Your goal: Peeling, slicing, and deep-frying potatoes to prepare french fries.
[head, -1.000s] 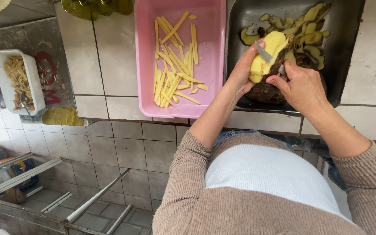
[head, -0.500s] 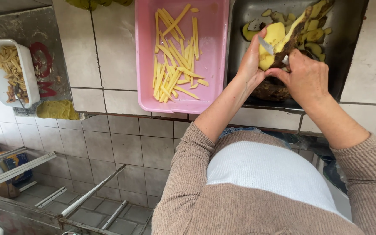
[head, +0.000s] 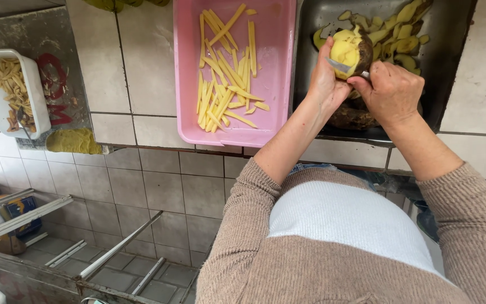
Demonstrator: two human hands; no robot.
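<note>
The left hand (head: 324,84) is closed around 1 potato (head: 351,52), about half of it peeled yellow and the rest dark-skinned, held over 1 metal tray (head: 451,62) at 1 o'clock in the view. The right hand (head: 392,90) is clenched on 1 knife (head: 344,67), its blade lying against the potato's peeled face. Inside the tray, at 12 o'clock from the potato, lies a heap of potato peelings (head: 400,28), too overlapped to count, and at 6 o'clock under the hands sits at least 1 dark unpeeled potato (head: 352,117). Just beside the tray at 9 o'clock stands 1 pink tray (head: 271,121) holding several dozen raw potato sticks (head: 226,67). Well apart at 9 o'clock on the tiled table (head: 102,62), 1 white tub (head: 37,107) holds more cut sticks, with 1 yellow cloth (head: 74,141) near it at 5 o'clock.
</note>
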